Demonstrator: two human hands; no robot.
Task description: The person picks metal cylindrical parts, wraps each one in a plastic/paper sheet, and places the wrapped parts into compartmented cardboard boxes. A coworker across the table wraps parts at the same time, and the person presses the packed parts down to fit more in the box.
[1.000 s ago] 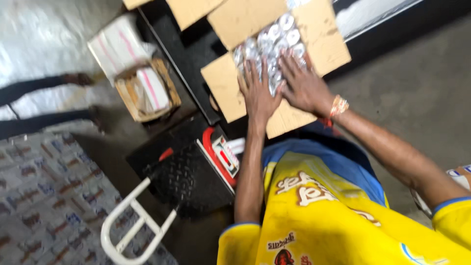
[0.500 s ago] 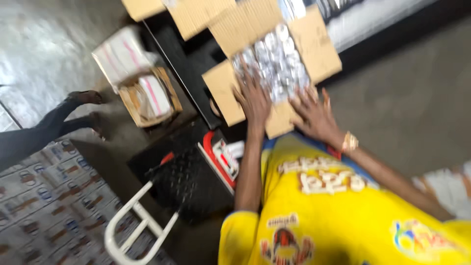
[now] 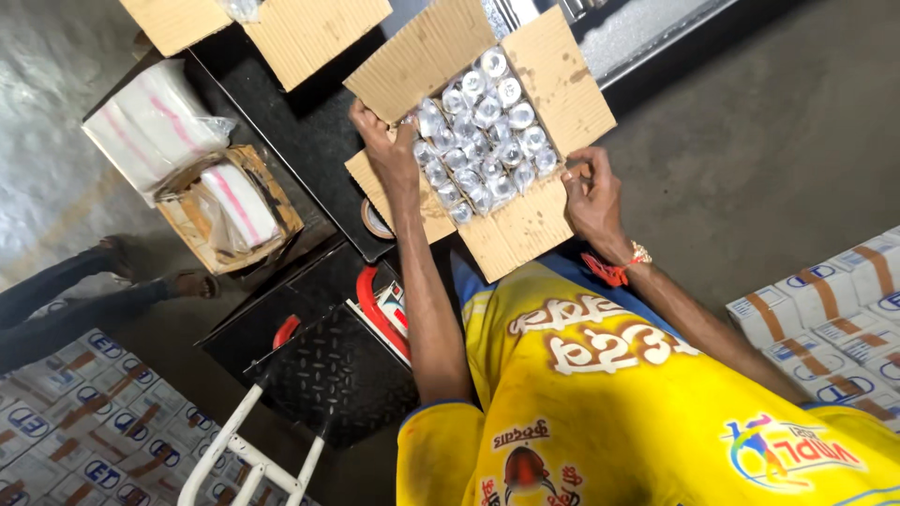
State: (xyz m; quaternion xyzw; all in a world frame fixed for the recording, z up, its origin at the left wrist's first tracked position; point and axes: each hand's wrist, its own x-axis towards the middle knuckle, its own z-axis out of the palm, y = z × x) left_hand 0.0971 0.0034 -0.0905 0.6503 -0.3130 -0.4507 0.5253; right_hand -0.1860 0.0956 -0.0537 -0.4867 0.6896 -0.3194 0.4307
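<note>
We see our left hand [image 3: 392, 150] at box's nine o'clock edge, fingers curled over rim. Cardboard box [image 3: 548, 70] of clear bottles [image 3: 480, 126] sits centre on black table [image 3: 309, 141]. Our right hand [image 3: 591, 192] at four o'clock pinches flap. A second ago both palms pressed flat on bottles; now moved to edges. Grey concrete floor [image 3: 778, 159], stacked cartons [image 3: 834, 319] at right.

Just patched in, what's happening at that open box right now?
A person in a yellow shirt works over an open cardboard carton packed with small clear bottles. The left hand rests at the carton's left side, on the bottles' edge; the right hand grips the near right flap. All flaps are folded out.
</note>
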